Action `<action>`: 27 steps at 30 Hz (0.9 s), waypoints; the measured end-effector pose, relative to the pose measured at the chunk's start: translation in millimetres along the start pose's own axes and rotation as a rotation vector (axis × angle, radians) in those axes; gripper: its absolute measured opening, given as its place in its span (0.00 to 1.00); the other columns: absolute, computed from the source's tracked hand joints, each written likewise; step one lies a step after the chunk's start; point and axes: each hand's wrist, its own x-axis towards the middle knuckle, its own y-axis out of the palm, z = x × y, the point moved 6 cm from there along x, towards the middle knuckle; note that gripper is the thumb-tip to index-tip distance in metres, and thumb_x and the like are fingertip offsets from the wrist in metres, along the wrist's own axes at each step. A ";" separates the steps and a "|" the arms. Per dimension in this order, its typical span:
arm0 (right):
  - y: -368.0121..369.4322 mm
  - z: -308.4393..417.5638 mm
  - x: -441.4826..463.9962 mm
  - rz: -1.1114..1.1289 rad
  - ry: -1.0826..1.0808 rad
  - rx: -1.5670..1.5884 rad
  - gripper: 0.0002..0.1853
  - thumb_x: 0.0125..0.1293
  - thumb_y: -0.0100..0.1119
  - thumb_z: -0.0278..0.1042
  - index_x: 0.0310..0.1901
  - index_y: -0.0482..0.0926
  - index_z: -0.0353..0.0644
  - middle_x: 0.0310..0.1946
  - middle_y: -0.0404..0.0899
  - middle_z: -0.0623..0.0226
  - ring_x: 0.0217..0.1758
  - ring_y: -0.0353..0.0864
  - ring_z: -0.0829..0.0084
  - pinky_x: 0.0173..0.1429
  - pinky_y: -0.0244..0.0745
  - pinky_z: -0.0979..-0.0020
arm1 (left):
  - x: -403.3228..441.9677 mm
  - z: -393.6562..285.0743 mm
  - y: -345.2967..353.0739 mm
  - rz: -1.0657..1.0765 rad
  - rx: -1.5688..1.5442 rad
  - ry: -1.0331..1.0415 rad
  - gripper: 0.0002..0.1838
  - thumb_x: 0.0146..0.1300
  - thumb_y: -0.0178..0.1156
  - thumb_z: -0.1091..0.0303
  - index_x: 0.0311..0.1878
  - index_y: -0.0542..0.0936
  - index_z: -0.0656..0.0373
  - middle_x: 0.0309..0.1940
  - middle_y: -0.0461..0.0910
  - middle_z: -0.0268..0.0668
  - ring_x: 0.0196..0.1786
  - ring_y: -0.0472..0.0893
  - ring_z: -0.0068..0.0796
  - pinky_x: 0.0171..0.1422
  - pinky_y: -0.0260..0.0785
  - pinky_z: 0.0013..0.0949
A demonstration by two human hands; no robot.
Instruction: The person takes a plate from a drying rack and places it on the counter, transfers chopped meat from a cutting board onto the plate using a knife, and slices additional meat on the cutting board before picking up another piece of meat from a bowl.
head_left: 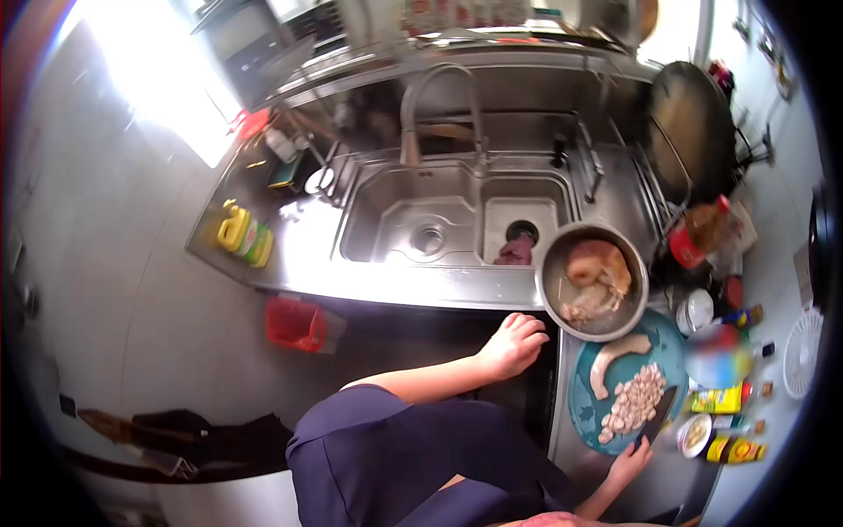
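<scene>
Beside the rim of a steel bowl (pixel 551 303) is my left hand (pixel 514 344), its fingers curled and touching nothing that I can make out. Large pieces of pale meat (pixel 599 274) lie in the bowl. My right hand (pixel 629 462) grips the handle of a dark knife (pixel 656 416), whose blade rests at the right side of a teal board (pixel 584 417). On the board are a pile of small chopped pieces (pixel 634 400) and one long curved pale strip (pixel 612 358).
A double sink (pixel 413 211) with a tall faucet (pixel 481 132) stands ahead, with reddish meat (pixel 515 249) near its right drain. Bottles, including a cola bottle (pixel 698 230), and jars line the right side. A yellow jug (pixel 244 235) is at the left; a red bin (pixel 294 324) stands below.
</scene>
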 end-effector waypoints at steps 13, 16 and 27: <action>-64.2 461.6 -19.6 -0.114 -0.735 0.401 0.14 0.64 0.60 0.24 0.52 0.76 0.35 0.47 0.75 0.54 0.51 0.76 0.55 0.57 0.72 0.60 | -30.5 141.5 -145.8 -0.255 -0.030 -0.051 0.18 0.51 0.65 0.76 0.47 0.78 0.58 0.49 0.76 0.41 0.55 0.74 0.45 0.62 0.65 0.46; -97.5 627.6 -45.6 -0.254 -1.133 0.303 0.09 0.61 0.63 0.24 0.42 0.78 0.34 0.42 0.77 0.55 0.46 0.77 0.53 0.52 0.74 0.60 | -40.0 182.3 -189.1 -0.290 -0.016 -0.082 0.17 0.51 0.66 0.76 0.46 0.79 0.59 0.48 0.77 0.41 0.54 0.75 0.45 0.60 0.66 0.45; -141.8 1052.5 -28.8 -0.370 -1.167 -0.086 0.19 0.60 0.57 0.40 0.50 0.81 0.39 0.41 0.85 0.51 0.47 0.86 0.56 0.53 0.79 0.57 | -145.4 280.2 -266.6 -0.502 0.068 -0.422 0.15 0.53 0.66 0.75 0.46 0.80 0.59 0.47 0.79 0.40 0.52 0.77 0.43 0.59 0.66 0.44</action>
